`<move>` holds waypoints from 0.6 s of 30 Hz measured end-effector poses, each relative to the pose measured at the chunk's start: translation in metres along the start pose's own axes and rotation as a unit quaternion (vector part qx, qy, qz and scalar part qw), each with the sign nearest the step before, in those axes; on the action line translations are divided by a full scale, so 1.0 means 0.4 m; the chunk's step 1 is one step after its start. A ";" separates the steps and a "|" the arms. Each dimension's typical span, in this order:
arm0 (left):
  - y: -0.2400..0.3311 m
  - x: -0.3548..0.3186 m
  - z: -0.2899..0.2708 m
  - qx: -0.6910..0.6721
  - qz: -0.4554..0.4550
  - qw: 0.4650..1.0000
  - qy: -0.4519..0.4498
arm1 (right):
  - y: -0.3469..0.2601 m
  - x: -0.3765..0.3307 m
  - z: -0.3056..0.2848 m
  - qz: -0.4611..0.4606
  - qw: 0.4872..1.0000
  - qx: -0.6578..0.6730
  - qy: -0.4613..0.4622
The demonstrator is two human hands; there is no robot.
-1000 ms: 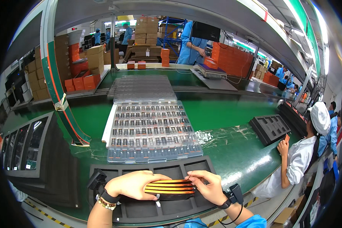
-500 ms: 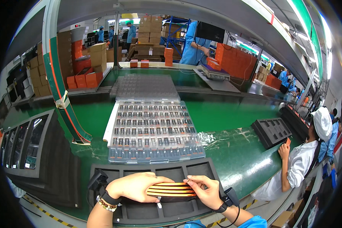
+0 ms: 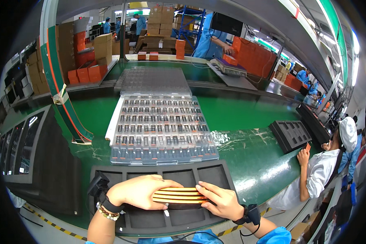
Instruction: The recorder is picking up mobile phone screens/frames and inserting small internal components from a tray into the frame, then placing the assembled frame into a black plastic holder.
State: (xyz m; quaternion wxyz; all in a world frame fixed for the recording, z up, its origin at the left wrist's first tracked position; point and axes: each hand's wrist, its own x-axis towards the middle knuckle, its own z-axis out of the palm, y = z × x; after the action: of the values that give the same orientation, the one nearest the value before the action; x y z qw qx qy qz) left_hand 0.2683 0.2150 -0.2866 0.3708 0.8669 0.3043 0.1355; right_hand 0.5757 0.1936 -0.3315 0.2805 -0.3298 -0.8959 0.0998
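Both hands, the left hand and right hand, squeeze a stack of thin orange strips from each end to keep it neat, low at 6 o'clock over the black foam tray on the green counter.

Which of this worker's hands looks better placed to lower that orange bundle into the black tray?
Probably the left hand: its palm lies flat over the orange strips, covering one end. The right hand touches only the other end with its fingertips. Both hover above the black foam tray.
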 end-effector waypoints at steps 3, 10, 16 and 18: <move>0.005 0.001 -0.006 0.002 -0.017 1.000 -0.009 | 0.019 0.004 -0.006 -0.035 0.999 -0.028 -0.012; -0.002 0.007 0.004 0.000 -0.021 1.000 -0.007 | 0.026 -0.008 -0.031 0.014 0.999 0.034 -0.034; -0.001 -0.003 0.002 -0.003 -0.036 0.999 -0.005 | 0.062 0.030 -0.082 0.125 0.989 0.070 0.018; -0.001 0.003 0.001 -0.003 -0.039 0.999 -0.009 | 0.096 0.019 -0.076 0.183 0.983 0.005 -0.029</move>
State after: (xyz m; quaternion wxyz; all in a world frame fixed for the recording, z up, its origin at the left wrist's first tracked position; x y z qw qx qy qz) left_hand 0.2691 0.2157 -0.2869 0.3806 0.8548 0.3339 0.1143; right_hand 0.6088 0.2276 -0.3171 0.2330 -0.4837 -0.8276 0.1638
